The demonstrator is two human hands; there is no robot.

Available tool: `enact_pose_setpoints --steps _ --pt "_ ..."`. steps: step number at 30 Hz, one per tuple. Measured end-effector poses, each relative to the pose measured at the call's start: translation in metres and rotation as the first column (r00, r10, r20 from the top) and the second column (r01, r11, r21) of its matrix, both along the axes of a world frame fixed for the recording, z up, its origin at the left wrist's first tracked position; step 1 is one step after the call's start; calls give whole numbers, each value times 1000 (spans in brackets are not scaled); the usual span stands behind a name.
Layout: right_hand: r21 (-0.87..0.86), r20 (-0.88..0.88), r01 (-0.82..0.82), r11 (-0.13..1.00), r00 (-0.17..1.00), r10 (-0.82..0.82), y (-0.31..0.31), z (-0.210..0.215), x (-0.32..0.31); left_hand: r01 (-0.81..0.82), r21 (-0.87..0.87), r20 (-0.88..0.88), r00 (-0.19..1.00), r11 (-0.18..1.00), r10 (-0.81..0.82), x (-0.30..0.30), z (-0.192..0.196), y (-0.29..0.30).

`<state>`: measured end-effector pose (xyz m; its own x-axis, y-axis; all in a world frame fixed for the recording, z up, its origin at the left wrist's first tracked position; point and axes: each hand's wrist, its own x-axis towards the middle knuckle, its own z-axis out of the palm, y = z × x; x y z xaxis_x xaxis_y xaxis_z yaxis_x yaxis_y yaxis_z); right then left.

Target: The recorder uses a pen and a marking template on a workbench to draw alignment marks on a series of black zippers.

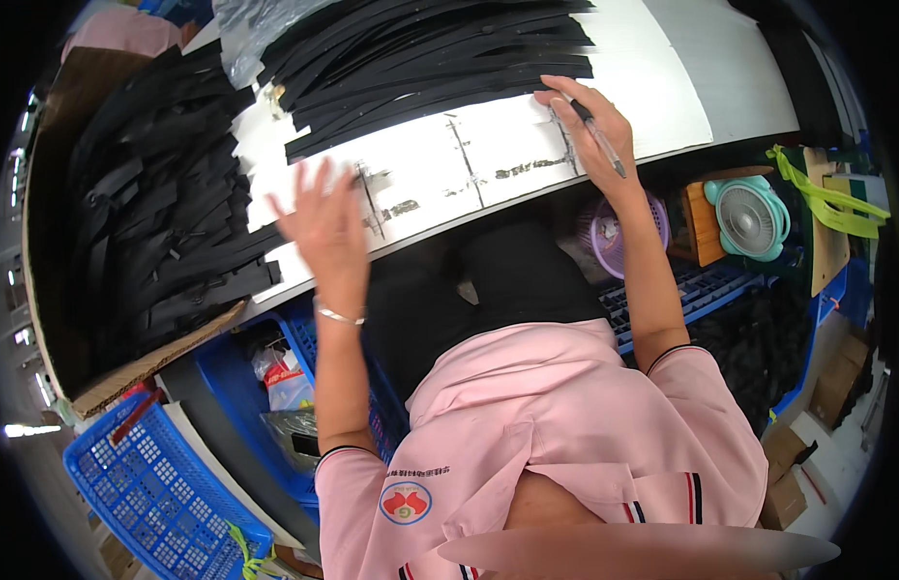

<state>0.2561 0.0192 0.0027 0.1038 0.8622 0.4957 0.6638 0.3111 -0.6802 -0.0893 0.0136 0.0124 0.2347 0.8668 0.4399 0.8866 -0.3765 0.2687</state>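
My left hand (pixel 324 220), a bracelet at its wrist, is over the near left part of the white work surface (pixel 425 179). Its fingers are spread, slightly blurred, and hold nothing. A pen (pixel 596 135) with a clear barrel is held in my right hand (pixel 604 145), by the right end of the marked area. Dark upright lines and smudges mark the white surface between my hands. Just beyond them lies a wide layer of long black fabric strips (pixel 430 58), running side by side. The fingertips of my right hand are close to the strips' right ends.
An open cardboard box (pixel 58 280) full of black strips (pixel 159 213) stands at the left. Clear plastic wrap (pixel 261 34) lies at the back. Below are a blue basket (pixel 154 488), a purple basket (pixel 628 232) and a mint-green fan (pixel 751 217).
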Motion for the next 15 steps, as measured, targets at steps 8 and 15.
enact_pose_setpoints --steps 8,15 --pt "109 138 -56 992 990 41 -33 7 -30 241 -159 91 969 957 -229 122 -11 -12" --pt "79 380 -52 995 925 18 -58 -4 -34 248 -212 34 968 945 -247 113 -6 -28"
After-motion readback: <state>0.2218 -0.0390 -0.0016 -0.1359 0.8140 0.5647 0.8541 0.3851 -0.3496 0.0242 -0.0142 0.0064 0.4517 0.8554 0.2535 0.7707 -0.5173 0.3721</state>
